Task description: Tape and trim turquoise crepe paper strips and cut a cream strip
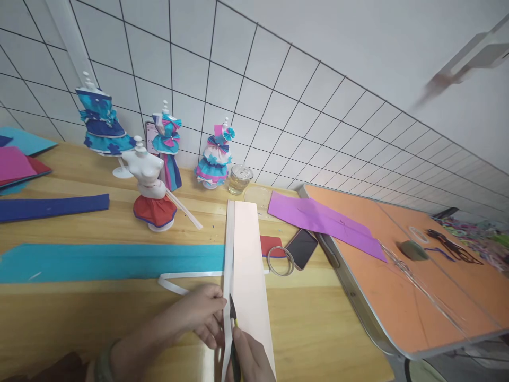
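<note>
A long pale pink folded sheet (248,249) lies lengthwise in front of me, a narrow white strip (229,239) running along its left edge. My left hand (204,313) pinches that strip at its left side, thumb against it. From the right, my right hand (252,355) grips scissors (233,310) with dark blades and a bit of yellow. The blades lie along the strip, close to my left thumb; their handles are partly hidden by my fingers. Under the pink sheet passes a turquoise strip (119,260), and a thin white tape (191,275) curls beside my left hand.
Behind stand a bare-chested mannequin (145,170) in a red skirt and several dressed ones, such as the blue one (99,116). A glass (240,179), a tape roll (280,261), a phone (302,248) and a purple sheet (318,215) lie rightward, near an orange folding table (397,297).
</note>
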`<control>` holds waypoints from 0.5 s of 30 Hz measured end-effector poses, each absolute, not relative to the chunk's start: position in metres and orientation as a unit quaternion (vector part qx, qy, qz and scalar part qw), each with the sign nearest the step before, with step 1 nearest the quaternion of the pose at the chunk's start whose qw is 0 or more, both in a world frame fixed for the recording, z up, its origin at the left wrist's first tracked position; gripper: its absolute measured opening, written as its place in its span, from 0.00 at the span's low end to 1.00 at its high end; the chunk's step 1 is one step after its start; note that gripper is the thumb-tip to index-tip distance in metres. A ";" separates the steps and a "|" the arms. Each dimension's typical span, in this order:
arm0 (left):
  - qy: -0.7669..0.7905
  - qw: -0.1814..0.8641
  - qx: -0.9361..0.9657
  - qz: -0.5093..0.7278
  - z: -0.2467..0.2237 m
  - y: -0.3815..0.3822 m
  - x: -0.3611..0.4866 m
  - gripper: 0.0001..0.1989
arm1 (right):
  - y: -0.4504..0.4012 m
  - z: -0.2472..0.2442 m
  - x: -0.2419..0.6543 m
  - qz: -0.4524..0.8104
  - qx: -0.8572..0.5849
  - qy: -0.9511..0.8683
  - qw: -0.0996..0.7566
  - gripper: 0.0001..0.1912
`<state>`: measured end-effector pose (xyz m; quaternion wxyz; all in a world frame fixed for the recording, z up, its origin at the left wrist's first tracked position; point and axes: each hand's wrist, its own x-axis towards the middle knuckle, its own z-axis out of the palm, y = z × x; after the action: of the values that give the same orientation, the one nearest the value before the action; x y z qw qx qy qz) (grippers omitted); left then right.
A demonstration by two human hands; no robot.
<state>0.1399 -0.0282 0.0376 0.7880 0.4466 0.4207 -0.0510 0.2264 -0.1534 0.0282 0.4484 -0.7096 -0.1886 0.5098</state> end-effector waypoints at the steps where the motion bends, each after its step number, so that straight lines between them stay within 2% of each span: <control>1: 0.419 0.788 0.448 -0.049 0.038 -0.028 0.140 0.11 | -0.154 0.027 0.227 0.513 -0.708 -0.195 0.445 0.31; 5: 0.415 0.788 0.452 -0.046 0.038 -0.028 0.139 0.14 | -0.154 0.023 0.227 0.523 -0.707 -0.199 0.432 0.32; 15: 0.411 0.792 0.448 -0.045 0.037 -0.028 0.140 0.13 | -0.153 0.027 0.228 0.525 -0.700 -0.208 0.438 0.31</control>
<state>0.1400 -0.0277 0.0368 0.7924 0.4482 0.4113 -0.0454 0.2277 -0.1534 0.0268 0.4380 -0.6997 -0.2076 0.5248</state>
